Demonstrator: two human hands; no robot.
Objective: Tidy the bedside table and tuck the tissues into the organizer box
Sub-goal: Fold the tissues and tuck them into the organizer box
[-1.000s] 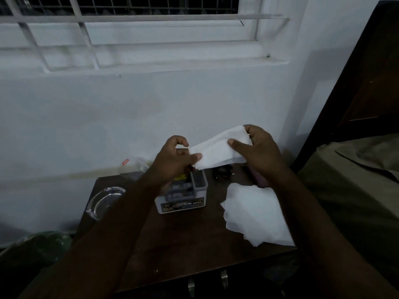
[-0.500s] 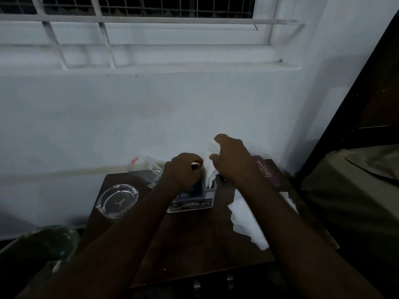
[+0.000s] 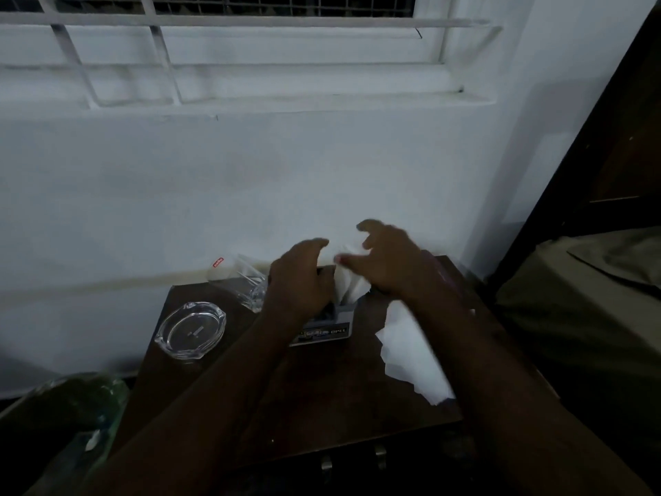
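Observation:
The grey organizer box [image 3: 331, 327] stands mid-table, a printed label on its front. A white tissue [image 3: 352, 286] sticks up out of its right compartment. My left hand [image 3: 300, 277] is curled over the box's left part, its fingertips against the tissue. My right hand [image 3: 391, 263] hovers just right of the tissue, blurred, with fingers spread and the thumb tip touching the paper. A loose pile of white tissues [image 3: 411, 356] lies on the table's right side, partly under my right forearm.
On the dark wooden bedside table [image 3: 322, 409] stand a glass ashtray [image 3: 191, 329] at the left and a clear tumbler [image 3: 248, 282] behind it near the wall. A bed [image 3: 590, 316] adjoins at the right. A green bag [image 3: 82, 399] sits low on the left.
The tissue held stretched between both hands above the box a second ago now stands pushed into the box. My right hand has opened and lifted slightly.

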